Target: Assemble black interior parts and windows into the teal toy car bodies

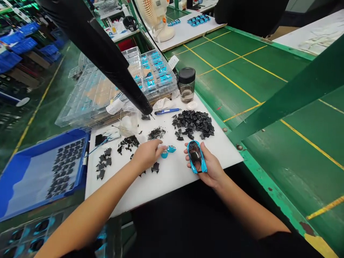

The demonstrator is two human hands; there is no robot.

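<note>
L arm (107, 200) bare, running back-left from its fingers (156, 143); L hand (146, 154) palm down, thumb & index pointing R, tips close tog., pinch unclear. R arm (245, 202) bare, running back-right; R hand (213, 168) palm up, cupped & gripping, thumb (205, 151) opp. its fingers. Hands well apart.

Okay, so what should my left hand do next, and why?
Probably pick up one of the small blue pieces: your left hand is right at them, though I can't tell if it's touching, while your right hand holds the blue-and-black car body.
</note>
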